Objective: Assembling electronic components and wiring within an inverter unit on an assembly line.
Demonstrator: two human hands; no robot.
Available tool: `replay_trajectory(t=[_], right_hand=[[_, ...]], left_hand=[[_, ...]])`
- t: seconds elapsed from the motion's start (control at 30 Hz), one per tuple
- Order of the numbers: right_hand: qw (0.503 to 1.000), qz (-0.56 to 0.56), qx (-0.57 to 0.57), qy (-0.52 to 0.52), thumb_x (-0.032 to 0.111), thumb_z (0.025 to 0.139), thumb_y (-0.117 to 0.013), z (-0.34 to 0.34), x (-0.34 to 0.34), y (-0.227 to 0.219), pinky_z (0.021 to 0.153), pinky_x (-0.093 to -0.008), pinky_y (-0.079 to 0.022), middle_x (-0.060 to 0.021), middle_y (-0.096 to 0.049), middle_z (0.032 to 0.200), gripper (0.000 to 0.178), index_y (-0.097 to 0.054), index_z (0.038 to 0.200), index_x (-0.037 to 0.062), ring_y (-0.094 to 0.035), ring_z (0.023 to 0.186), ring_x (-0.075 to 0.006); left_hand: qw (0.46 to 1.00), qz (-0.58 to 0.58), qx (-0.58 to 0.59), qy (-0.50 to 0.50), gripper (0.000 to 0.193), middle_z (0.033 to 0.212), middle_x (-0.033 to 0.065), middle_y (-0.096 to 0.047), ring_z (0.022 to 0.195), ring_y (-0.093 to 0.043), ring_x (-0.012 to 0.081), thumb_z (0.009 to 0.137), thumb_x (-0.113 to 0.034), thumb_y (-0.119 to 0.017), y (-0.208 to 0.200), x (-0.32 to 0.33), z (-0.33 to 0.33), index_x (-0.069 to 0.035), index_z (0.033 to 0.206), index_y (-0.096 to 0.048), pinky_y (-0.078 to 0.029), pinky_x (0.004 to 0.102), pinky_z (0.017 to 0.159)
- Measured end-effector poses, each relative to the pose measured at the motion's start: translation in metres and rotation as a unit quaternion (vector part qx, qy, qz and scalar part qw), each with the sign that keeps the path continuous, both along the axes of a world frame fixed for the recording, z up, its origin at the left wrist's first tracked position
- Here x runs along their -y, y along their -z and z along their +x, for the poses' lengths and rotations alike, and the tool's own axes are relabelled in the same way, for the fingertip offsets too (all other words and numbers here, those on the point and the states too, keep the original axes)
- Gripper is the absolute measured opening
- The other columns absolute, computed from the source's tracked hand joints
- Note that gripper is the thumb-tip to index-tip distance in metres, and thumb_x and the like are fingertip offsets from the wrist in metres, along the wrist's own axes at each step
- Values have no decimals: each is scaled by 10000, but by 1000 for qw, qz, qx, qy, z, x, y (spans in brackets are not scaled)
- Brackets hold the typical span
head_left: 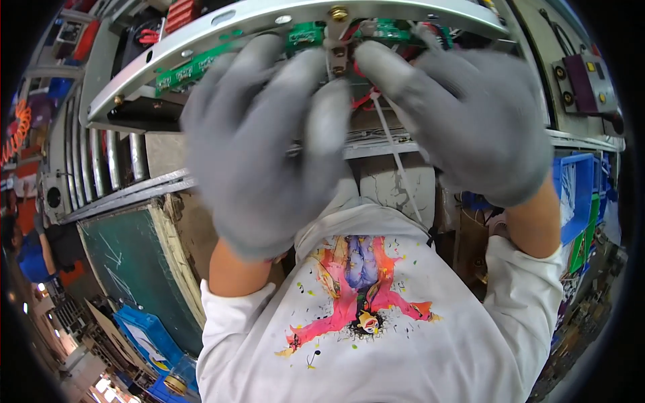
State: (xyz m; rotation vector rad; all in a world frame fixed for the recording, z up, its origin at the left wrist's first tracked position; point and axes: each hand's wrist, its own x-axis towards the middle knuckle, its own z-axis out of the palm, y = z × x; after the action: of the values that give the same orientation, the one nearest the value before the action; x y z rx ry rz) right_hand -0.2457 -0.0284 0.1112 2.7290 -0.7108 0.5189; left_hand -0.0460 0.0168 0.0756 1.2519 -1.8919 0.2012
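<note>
Both my hands wear grey work gloves with paler fingertips and are blurred by motion. My left hand [269, 134] hovers over the near edge of a metal chassis [222, 32], fingers stretched toward its green circuit boards [195, 69]. My right hand [463, 114] reaches in beside red wires [365, 101] at the chassis middle; its far fingers are partly hidden, so its grip is unclear. A white cable tie [396, 151] sits around the red wires, its long tail hanging down toward my shirt. A brass-coloured screw [338, 13] is on the chassis rail.
Metal conveyor rollers [114, 161] lie left of the chassis. A purple-and-grey device [591, 84] stands at the right. Blue bins [574, 195] are at lower right, and a blue case [148, 339] at lower left. Another person [35, 255] is at far left.
</note>
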Motion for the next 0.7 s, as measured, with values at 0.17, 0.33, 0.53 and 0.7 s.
replay_trajectory(t=[0.17, 0.33, 0.53, 0.7], right_hand=[[920, 31, 381, 82, -13, 757, -689, 9, -17, 61, 573, -278, -514, -95, -682, 757, 277, -688, 1033, 13, -670, 629, -182], [854, -32, 513, 80, 65, 745, -697, 48, 4, 85, 520, -296, -495, -63, -633, 734, 262, -660, 1004, 44, -628, 597, -207], [820, -18, 568, 63, 44, 777, -720, 56, 9, 79, 624, -286, -519, -120, -683, 765, 126, -689, 895, 14, -676, 671, -205], [810, 22, 582, 65, 50, 764, -678, 51, 3, 86, 584, -312, -503, -81, -659, 806, 189, -658, 951, 29, -640, 664, -222]], left_hand=[[983, -137, 116, -42, 432, 1063, 159, -652, 1003, -631, 240, 723, -39, -719, -28, 25, 2, -11, 1143, -622, -498, 326, 854], [995, 51, 66, 55, 396, 1040, 115, -674, 920, -656, 190, 732, -88, -741, -41, 39, -14, -23, 1112, -650, -514, 299, 838], [982, -57, 177, -2, 382, 1033, 110, -684, 889, -668, 166, 731, -67, -748, -26, 44, -16, -12, 1099, -660, -540, 293, 792], [985, -55, 123, 108, 469, 990, 110, -692, 830, -661, 148, 715, -60, -774, -27, 51, -7, 15, 1152, -622, -545, 271, 768]])
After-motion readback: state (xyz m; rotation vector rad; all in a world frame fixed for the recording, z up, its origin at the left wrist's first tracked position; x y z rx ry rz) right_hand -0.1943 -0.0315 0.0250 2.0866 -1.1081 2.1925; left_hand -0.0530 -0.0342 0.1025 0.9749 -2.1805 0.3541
